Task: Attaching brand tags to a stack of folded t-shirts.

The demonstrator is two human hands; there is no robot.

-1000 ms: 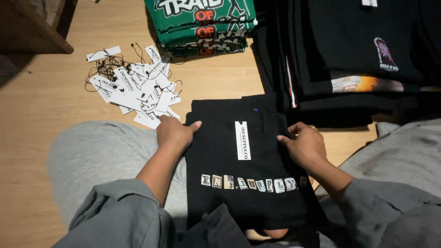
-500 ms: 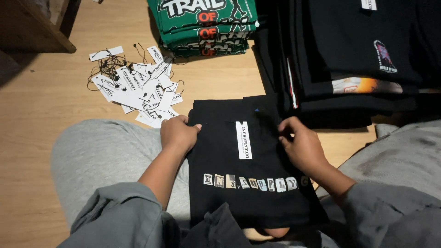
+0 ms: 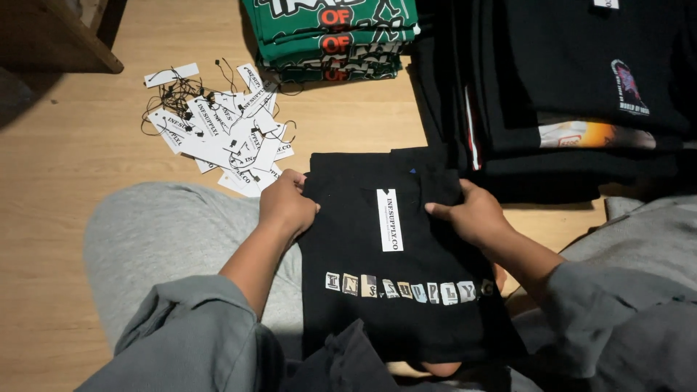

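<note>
While a folded black shirt (image 3: 392, 254) with a white hang tag (image 3: 390, 219) lies across the person's lap, the left hand (image 3: 287, 207) pinches its far left edge and the right hand (image 3: 472, 215) grips its far right edge. Loose white tags (image 3: 218, 134) lie on the wooden floor (image 3: 65, 145) to the far left, green folded shirts (image 3: 330, 36) beyond.
</note>
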